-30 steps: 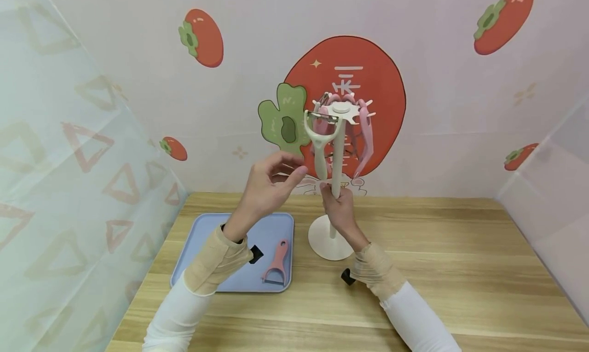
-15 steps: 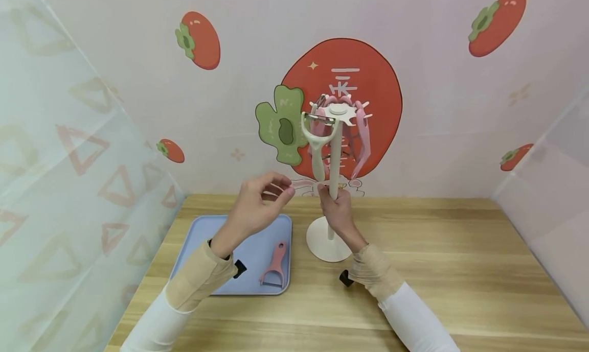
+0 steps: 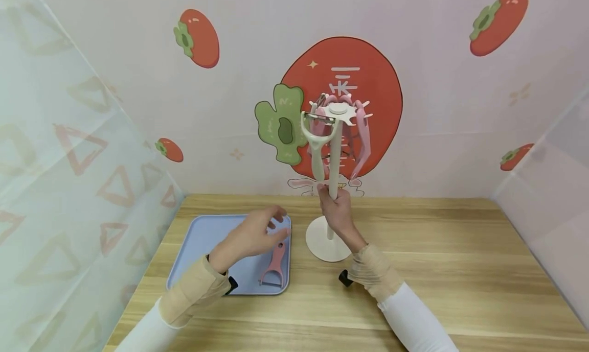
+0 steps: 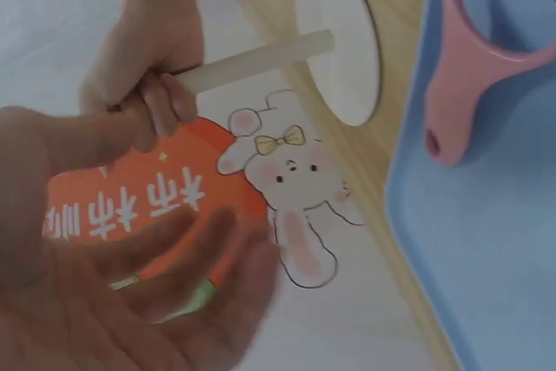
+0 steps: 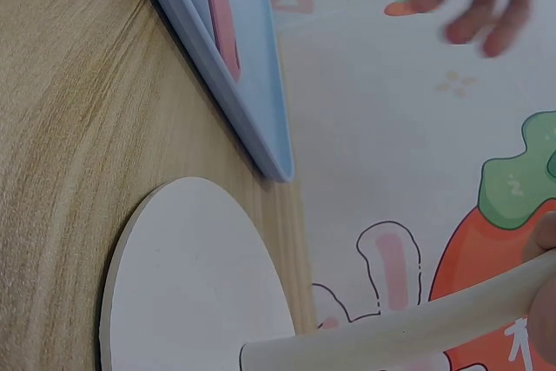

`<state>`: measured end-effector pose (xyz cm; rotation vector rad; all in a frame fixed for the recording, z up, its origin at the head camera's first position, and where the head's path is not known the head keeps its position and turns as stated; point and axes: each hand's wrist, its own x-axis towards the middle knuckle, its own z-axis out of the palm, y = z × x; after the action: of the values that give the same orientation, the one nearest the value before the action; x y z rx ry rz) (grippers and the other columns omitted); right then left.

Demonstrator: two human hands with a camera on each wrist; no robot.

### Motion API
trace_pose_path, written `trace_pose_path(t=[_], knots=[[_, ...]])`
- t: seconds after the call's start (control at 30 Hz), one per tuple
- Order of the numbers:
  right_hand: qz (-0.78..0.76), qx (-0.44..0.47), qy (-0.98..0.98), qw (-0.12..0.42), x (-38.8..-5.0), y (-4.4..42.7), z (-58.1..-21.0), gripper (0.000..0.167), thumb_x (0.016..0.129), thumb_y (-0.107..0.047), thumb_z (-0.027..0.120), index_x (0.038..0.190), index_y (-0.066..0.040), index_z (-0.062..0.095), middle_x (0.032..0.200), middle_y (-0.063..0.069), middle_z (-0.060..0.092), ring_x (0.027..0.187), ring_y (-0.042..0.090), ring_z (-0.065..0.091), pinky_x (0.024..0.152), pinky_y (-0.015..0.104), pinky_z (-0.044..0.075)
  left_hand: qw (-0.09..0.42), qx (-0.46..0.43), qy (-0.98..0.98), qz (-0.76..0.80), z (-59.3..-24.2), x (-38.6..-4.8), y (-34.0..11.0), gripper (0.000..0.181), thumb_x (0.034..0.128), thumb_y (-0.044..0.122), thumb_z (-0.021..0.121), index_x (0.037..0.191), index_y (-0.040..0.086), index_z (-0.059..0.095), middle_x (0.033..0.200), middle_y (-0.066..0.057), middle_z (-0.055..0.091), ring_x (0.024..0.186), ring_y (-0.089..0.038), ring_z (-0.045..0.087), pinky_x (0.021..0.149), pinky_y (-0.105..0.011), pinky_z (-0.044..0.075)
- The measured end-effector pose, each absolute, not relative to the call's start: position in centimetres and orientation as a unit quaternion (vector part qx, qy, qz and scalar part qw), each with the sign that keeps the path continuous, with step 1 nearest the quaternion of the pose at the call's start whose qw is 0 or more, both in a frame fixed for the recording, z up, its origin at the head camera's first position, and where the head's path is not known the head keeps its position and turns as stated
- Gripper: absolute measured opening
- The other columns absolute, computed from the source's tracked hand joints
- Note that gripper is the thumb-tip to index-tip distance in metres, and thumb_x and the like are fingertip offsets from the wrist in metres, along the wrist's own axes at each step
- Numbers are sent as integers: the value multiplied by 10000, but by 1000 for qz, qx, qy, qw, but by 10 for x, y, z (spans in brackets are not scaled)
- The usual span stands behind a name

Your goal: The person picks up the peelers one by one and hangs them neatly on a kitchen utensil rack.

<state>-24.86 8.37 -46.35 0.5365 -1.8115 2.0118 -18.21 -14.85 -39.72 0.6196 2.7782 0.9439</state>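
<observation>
My right hand [image 3: 337, 209] grips the pole of a white stand [image 3: 335, 160], whose round base [image 5: 195, 280] rests on the table. A white peeler [image 3: 317, 147] hangs from the stand's notched top, and several pink peelers [image 3: 363, 137] hang around it. Over the blue tray [image 3: 207, 234] my left hand [image 3: 253, 232] hovers with nothing in it, its fingers relaxed and slightly bent. Just below those fingers a pink peeler [image 3: 276, 265] lies at the tray's right side. In the left wrist view its handle [image 4: 456, 102] shows apart from the hand.
The wooden table [image 3: 437, 270] stretches to the right of the stand. Behind it stands a wall sheet [image 3: 442, 101] printed with red fruit, and a patterned sheet [image 3: 69, 198] closes off the left side.
My left hand has moved away from the hanging white peeler, down and to the left, to above the pink peeler on the tray. My right hand keeps its grip on the pole.
</observation>
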Motion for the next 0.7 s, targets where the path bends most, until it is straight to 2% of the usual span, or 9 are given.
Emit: trace_pose_path(t=[0.13,0.3,0.4,0.47,0.53,0.7], knots=[[720,191,-638,195,-249,83,-464,474,1090,-33,552,636,81,473,477,-98,399,397,21,373,394,182,295,129,167,941,265,-418,-179,-152,490,1027,278,700,1419,7,591,1315,-191,691,1197,-344,678,970,-517,579],[720,194,-637,197,-248,83,-463,493,1091,-49,557,618,56,466,475,-108,399,399,12,363,392,182,278,170,124,952,224,-445,-173,-155,635,1026,321,686,1488,-75,503,1387,-264,646,1305,-389,633,1054,-561,545],[719,196,-638,195,-248,83,-464,494,1091,-55,555,619,56,466,477,-108,397,399,12,360,392,185,272,184,108,954,209,-455,-170,-157,636,1014,316,693,1444,-115,508,1265,-251,677,1169,-343,672,980,-536,567],[719,196,-638,194,-248,82,-464,497,1094,-62,554,619,57,467,478,-107,397,398,13,361,392,186,275,186,101,955,206,-459,-168,-159,556,1004,304,705,1346,-108,553,1087,-194,686,994,-288,670,862,-489,576],[719,196,-638,194,-247,82,-464,496,1092,-59,552,619,59,463,479,-110,397,399,11,364,394,185,279,190,92,955,207,-462,-168,-159,440,998,296,717,1227,-56,586,926,-122,636,847,-240,612,745,-436,537],[717,195,-639,198,-248,82,-463,500,1081,-47,548,602,46,438,479,-117,391,404,2,358,399,179,266,204,76,950,222,-467,-168,-156,261,992,274,746,1019,29,661,823,-49,631,737,-179,600,642,-329,472]])
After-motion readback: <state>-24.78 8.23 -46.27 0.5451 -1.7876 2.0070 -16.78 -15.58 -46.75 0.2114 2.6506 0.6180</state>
